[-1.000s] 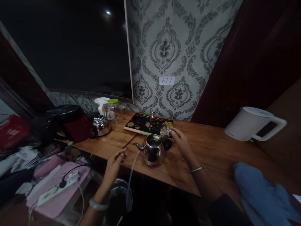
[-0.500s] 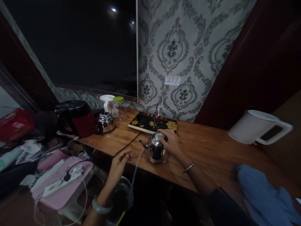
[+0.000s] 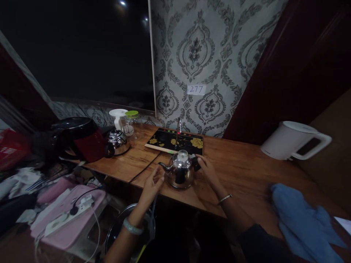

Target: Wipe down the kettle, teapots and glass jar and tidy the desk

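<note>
Flanking the steel kettle (image 3: 180, 176) with your left hand (image 3: 152, 184) and right hand (image 3: 208, 170)

The steel kettle stands upright on the wooden table (image 3: 233, 159), close to its near edge. Its spout (image 3: 165, 167) points left, and its lid, topped by a clear knob (image 3: 182, 155), is seated.

Your right hand is at the black handle (image 3: 196, 164), on the kettle's right side, fingertips against the upper part; how firmly they close cannot be told. Your left hand is beside the spout, its fingers bent and narrowly spaced; contact with the spout cannot be confirmed. A translucent tube (image 3: 154, 207) runs down below that hand.

Just beyond the kettle lies a black hob (image 3: 164, 140) with gold flowers and a small red light. Far left, you have a second steel kettle (image 3: 118, 143), a red and black kettle (image 3: 87, 144) and a green-lidded jar (image 3: 132, 114). On the right stands a white kettle (image 3: 285, 142), with a blue cloth (image 3: 298, 215) nearer you.
</note>
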`<state>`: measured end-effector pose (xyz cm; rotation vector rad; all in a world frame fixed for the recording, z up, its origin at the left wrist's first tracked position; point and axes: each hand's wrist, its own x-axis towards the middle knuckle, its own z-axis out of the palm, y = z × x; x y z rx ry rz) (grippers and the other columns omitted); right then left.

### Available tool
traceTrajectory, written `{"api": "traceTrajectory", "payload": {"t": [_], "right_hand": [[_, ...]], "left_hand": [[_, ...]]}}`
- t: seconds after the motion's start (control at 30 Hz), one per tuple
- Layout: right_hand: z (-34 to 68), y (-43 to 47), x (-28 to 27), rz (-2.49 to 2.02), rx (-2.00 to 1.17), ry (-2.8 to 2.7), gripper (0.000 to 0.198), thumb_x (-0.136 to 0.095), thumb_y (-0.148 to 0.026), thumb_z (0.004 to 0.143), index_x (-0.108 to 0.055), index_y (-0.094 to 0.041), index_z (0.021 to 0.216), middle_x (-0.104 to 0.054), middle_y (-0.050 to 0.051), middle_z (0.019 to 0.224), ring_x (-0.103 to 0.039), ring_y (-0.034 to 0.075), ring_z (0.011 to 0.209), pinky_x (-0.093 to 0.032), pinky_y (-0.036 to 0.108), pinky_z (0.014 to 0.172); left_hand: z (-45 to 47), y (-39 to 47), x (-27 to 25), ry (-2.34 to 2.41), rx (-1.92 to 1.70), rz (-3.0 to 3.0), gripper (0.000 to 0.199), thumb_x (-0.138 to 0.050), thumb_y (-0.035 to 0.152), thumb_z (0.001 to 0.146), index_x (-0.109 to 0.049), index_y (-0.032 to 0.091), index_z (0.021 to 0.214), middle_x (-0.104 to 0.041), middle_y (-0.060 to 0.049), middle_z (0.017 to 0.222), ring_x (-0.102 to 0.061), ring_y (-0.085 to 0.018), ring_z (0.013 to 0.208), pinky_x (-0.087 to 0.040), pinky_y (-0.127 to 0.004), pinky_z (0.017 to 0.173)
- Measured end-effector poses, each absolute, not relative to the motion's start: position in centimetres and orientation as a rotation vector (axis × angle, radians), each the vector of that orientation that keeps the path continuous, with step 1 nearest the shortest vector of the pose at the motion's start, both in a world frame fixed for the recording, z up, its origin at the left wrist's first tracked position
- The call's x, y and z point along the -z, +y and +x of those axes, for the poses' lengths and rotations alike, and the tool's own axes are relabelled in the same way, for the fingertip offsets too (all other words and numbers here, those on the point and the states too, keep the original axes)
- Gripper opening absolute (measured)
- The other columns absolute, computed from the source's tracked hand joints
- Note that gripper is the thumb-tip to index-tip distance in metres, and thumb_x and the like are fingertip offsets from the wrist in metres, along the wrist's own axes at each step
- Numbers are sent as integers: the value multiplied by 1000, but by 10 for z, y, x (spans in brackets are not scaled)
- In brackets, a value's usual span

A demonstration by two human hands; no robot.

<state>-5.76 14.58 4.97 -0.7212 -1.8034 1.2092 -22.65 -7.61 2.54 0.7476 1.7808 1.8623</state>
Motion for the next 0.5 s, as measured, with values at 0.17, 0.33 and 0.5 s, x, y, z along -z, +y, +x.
{"api": "traceTrajectory", "payload": {"t": [0.17, 0.33, 0.5], "right_hand": [[-57, 145, -39, -662, -1353, -1676, 47, -70, -63, 75, -73, -22, 99, -77, 7, 100, -69, 26, 94, -54, 44, 89], [-61, 150, -40, -648, -1430, -1623, 43, -76, -63, 67, -70, -22, 82, -73, 4, 82, -65, 23, 83, -53, 39, 80], [-53, 142, -41, -651, -1447, -1569, 37, -74, -58, 69, -68, -23, 79, -70, 2, 79, -61, 21, 77, -50, 37, 77]], "left_hand": [[-216, -59, -32, 1669, -1836, 930, 60, -81, 46, 70, -68, 16, 121, -74, -16, 127, -70, -32, 119, -53, -47, 106], [-208, -52, -46, 1680, -1798, 989, 52, -80, 48, 71, -68, 18, 112, -77, -15, 119, -74, -31, 111, -57, -46, 99], [-208, -47, -49, 1716, -1765, 964, 53, -86, 47, 63, -67, 18, 103, -79, -14, 111, -76, -31, 104, -59, -46, 97]]}}
